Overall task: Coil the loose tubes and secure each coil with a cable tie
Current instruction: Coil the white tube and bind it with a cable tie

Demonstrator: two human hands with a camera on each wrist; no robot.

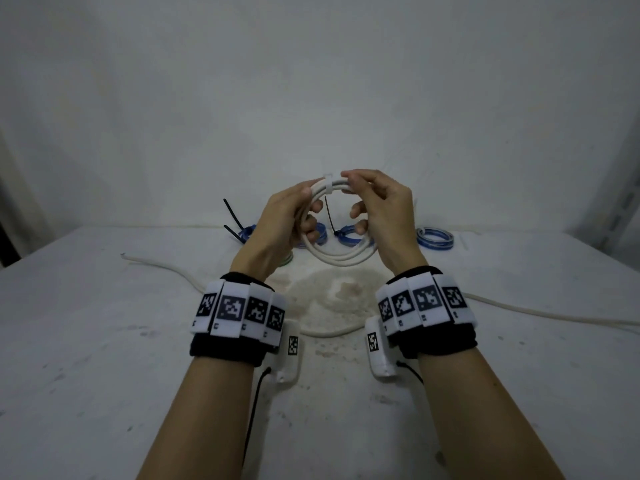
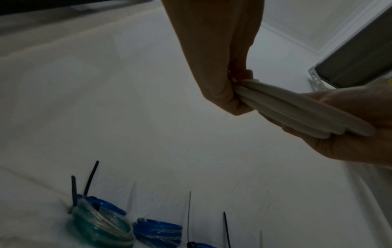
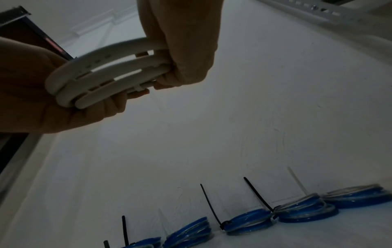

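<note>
Over on the left, two black cable ties (image 1: pixel 232 220) stick up from a blue coil (image 1: pixel 248 232) at the back of the white surface (image 1: pixel 104 341), and a loose white tube (image 1: pixel 166 271) trails across it nearer the person. Their left hand (image 1: pixel 277 230) is curled round the left side of a white tube coil (image 1: pixel 337 252), held upright above the surface, thumb on the top strands. A white cable tie (image 1: pixel 327 183) wraps the top of that coil, between the two hands. Their right hand (image 1: pixel 384 216) pinches the coil's top just right of the tie, its lower fingers loosely curled. Further right, more tied blue coils (image 1: pixel 434 239) lie along the back edge
</note>
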